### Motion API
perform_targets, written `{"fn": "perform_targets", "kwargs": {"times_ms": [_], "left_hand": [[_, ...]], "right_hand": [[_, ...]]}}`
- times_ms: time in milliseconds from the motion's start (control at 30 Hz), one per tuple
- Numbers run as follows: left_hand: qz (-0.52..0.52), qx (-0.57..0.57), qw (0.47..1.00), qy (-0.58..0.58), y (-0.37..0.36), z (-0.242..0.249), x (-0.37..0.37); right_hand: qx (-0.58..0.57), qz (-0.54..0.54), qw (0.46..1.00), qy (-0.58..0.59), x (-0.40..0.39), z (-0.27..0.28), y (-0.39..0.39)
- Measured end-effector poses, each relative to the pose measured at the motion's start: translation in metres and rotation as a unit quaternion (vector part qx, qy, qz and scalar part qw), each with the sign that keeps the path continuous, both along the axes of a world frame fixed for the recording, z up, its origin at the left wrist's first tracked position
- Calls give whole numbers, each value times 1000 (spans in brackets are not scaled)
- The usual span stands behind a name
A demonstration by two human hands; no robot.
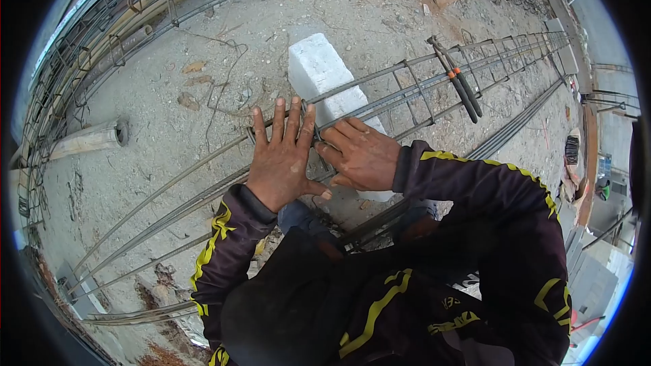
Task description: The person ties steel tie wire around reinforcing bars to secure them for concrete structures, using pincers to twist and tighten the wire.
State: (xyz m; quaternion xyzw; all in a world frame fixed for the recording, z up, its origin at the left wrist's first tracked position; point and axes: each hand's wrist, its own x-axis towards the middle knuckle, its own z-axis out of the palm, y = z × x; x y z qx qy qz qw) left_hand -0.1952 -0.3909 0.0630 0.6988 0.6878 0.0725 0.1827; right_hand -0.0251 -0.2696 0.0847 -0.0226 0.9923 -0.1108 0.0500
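Observation:
My left hand is spread flat, fingers pointing away from me, over a long cage of steel rebar. A metal stirrup shows beside its fingers. Close by on the right, my right hand has its fingers curled at a stirrup around the bars, its grip partly hidden. Beneath the rebar cage lies a white block, passing under the bars near both hands. A pair of pincers with black and orange handles rests across the cage to the right.
Loose long bars lie on the right, near the cage. More tied rebar curves along the far left edge. A pale pipe lies on the gritty ground at left. Thin bent wire lies beyond my left hand.

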Motion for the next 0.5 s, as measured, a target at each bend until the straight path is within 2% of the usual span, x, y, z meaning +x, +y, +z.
{"fn": "perform_targets", "kwargs": {"times_ms": [167,267,367,400,467,500], "left_hand": [[35,15,999,-16,6,-4,14],[42,30,999,-19,5,-8,18],[47,42,998,-9,6,-8,25],[48,47,998,-10,5,-10,28],[47,55,997,-6,6,-16,28],[42,62,997,7,7,-19,29]], "right_hand": [[-26,3,999,-36,12,2,9],[-32,-7,997,-69,29,25,26],[-110,-34,990,-85,67,58,52],[-174,-52,977,-116,87,65,61],[-305,-89,935,-157,129,75,76],[-358,-132,890,-249,152,75,83]]}}
